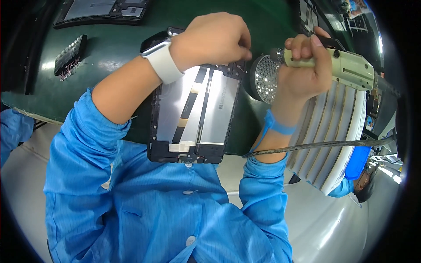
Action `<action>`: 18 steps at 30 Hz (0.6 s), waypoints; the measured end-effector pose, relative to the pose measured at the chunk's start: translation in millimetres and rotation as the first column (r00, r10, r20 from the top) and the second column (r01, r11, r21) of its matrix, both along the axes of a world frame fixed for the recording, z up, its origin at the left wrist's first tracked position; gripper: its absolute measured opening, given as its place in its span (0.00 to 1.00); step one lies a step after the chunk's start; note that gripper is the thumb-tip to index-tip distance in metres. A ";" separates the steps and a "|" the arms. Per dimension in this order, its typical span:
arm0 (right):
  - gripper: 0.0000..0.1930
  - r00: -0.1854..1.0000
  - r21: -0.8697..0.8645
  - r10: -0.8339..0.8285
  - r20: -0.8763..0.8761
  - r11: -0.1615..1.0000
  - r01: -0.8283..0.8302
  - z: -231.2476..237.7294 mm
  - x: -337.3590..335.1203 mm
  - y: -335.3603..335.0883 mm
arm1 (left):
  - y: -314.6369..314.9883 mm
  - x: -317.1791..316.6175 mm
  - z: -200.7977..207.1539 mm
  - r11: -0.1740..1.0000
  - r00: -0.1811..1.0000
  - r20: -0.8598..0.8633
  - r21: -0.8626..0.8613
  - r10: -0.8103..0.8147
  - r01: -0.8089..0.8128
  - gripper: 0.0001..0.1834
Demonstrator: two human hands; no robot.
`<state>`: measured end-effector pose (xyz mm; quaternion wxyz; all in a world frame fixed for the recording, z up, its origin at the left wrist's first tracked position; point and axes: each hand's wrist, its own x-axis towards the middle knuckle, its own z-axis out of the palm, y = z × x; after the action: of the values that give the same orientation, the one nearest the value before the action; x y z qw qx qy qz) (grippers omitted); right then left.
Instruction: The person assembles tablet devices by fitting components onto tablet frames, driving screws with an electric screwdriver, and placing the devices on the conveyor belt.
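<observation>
An opened tablet [219, 105] lies on the green bench in front of me, its silver inner plate, dark ribbon strips and black frame exposed. Over its far end is my left hand [215, 38], fingers curled down and closed. The hand itself hides whatever its fingertips hold. My right hand [307, 70] is wrapped round a cream-coloured electric screwdriver [351, 69], whose front end points left. Just beyond the screwdriver's front end, right of the tablet, stands a round metal dish full of small holes [266, 79].
At the far left lies another opened tablet [103, 9]. A black block with rows of pins [70, 55] sits at left. White stacked trays [326, 131] stand at right, crossed by a dark cord [320, 145]. A blue bin [357, 162] and another person [362, 186] are beyond.
</observation>
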<state>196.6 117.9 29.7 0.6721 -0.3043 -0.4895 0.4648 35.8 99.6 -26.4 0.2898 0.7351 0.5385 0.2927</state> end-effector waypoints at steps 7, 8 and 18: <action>0.15 0.996 0.008 -0.043 0.077 0.999 0.043 5.8 17.7 -1.7 | 1.9 -7.0 -5.1 0.995 0.994 0.065 0.039 -0.091 0.088 0.10; 0.14 0.997 0.020 -0.040 0.073 0.999 0.038 5.5 20.6 -1.0 | 1.4 -7.9 -4.7 0.991 0.988 0.088 0.062 -0.128 0.123 0.10; 0.16 0.999 0.054 0.023 0.041 0.998 -0.025 0.0 34.9 4.1 | 4.5 -7.6 13.8 0.967 0.945 0.216 -0.016 -0.245 0.254 0.08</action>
<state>231.5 122.0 29.6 0.6644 -0.2893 -0.5193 0.4530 28.2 104.2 -12.6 0.3962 0.7554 0.4133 0.3188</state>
